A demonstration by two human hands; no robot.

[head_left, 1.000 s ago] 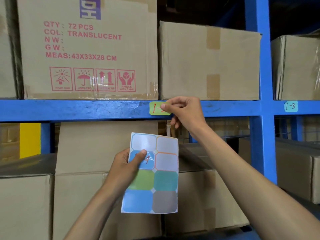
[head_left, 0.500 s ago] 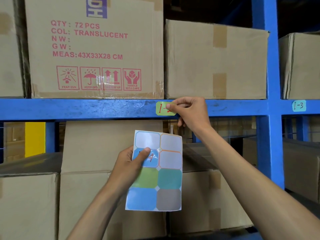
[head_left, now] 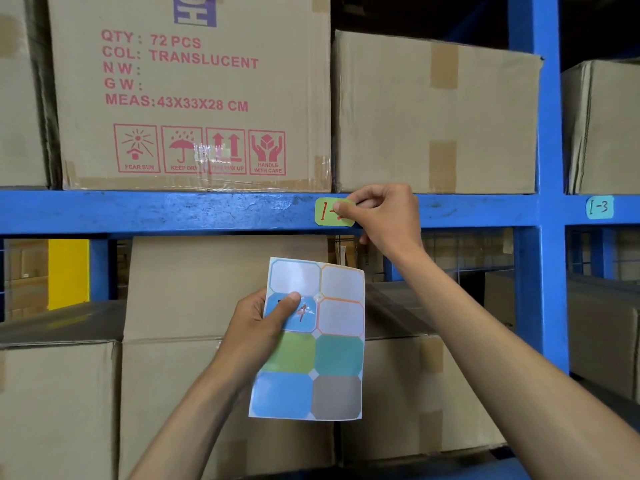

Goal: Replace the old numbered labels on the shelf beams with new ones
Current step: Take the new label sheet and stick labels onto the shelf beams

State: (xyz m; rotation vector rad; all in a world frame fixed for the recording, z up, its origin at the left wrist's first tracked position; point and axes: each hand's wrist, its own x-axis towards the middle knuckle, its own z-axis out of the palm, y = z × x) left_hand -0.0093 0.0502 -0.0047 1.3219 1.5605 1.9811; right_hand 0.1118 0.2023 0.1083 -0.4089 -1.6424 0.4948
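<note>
Left of the beam [head_left: 207, 213] middle: printed carton [head_left: 194, 95] resting on scuffed, chipped blue paint, glossy tape along its lower edge.

Below the beam: left hand [head_left: 256, 327] gripping the sheet [head_left: 311, 341], thumb curled over a blue sticker marked with a red 4, other fingers hidden behind the backing. Glossy paper, eight octagonal cells; three pale and apparently peeled, the rest green, teal, blue and grey.

On the beam face, just right of the carton: green label [head_left: 329, 213], cut-cornered, red handwriting "1-" showing, remainder covered. Right hand [head_left: 384, 216] curled at its right edge, fingertips [head_left: 346, 211] pinching or picking there; cannot tell whether a corner is lifted.

Risks, as a judgement: thin paper tearing if pulled fast, leaving scraps or glue on rough paint; poor stick for the replacement on such a surface; sheet creasing under the thumb.

Far right, past the upright [head_left: 540, 202]: teal label [head_left: 599, 207] reading 1-3, flat on the beam.
</note>
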